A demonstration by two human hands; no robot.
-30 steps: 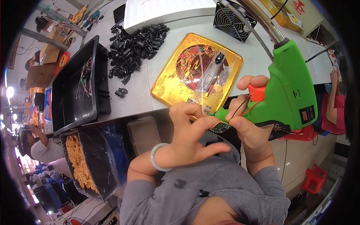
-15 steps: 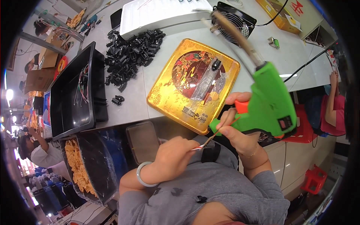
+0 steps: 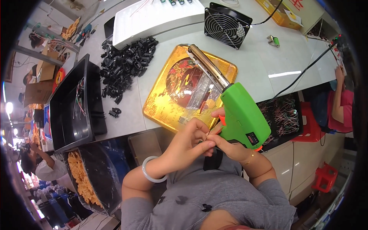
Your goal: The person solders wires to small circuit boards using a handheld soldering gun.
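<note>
We see black bin (image 3: 99, 115), coloured wires (image 3: 79, 99) inside; gold tin (image 3: 161, 101) on table (image 3: 130, 111); left hand (image 3: 186, 145) pinching at right hand's fingertips, what it grasps we cannot tell; right hand (image 3: 232, 148) clasping green gun (image 3: 245, 115), long axis diagonal, metal barrel (image 3: 209, 67) pointing up-left over tin; dark rear label (image 3: 251, 138), unreadable; black tray (image 3: 283, 138), thin wires (image 3: 285, 115) inside.

Smooth green plastic on the gun (image 3: 243, 111), bright bare metal along its barrel (image 3: 210, 69)! Glossy gold metal on the tin (image 3: 160, 101), glare off the smooth surface (image 3: 283, 61), shiny black plastic for the tray (image 3: 69, 130), matt grey cloth in the shirt (image 3: 184, 212).
</note>
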